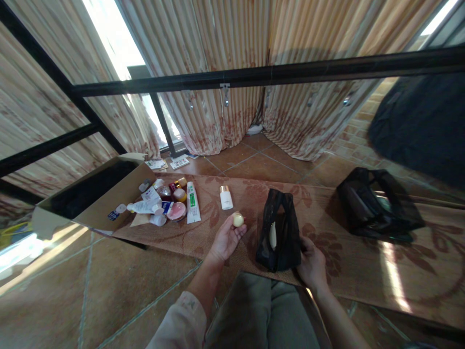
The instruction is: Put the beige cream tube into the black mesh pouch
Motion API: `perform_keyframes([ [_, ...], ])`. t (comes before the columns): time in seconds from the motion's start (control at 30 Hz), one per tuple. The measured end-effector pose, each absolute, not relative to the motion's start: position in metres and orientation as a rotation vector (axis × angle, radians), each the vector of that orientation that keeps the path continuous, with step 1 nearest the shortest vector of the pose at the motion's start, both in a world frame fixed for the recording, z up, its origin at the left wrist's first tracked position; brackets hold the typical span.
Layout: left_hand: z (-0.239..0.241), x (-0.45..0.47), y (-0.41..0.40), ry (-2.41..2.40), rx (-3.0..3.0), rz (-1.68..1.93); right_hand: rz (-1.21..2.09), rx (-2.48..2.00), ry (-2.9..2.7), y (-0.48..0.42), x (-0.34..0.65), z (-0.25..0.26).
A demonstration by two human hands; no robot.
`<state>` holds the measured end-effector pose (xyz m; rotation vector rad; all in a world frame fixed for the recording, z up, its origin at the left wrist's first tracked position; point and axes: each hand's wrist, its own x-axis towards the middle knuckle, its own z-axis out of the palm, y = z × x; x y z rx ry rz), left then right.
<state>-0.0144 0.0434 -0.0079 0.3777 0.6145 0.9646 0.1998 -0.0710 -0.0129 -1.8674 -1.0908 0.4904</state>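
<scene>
My left hand (227, 240) is closed on a small round jar with a pale yellow lid (238, 220), held just above the patterned cloth. To its right stands a black mesh pouch (278, 230), its top partly open, with a pale item (272, 236) showing inside. My right hand (311, 261) grips the pouch's right side; some of its fingers are hidden behind the fabric. A white bottle with a gold cap (225, 198) lies beyond my left hand. Left of that bottle is a white and green tube (193, 202).
Several cosmetic jars and tubes, among them a pink round compact (177, 212), cluster at the left beside a long cardboard box (109, 196). A second black mesh bag (378, 206) sits at the right. A black metal rail (254, 75) crosses in front of the curtains (218, 43).
</scene>
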Motion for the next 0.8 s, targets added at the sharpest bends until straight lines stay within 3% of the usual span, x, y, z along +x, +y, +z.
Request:
perform_keyframes([
  [0.57,-0.003,-0.007,0.038,0.676,0.502,1.048,0.483,-1.875,-1.08,-0.071,0.198,-0.008],
  [0.8,0.011,0.0,0.031,0.97,1.04,1.262,0.481,-1.882,-1.111,-0.07,0.198,-0.007],
])
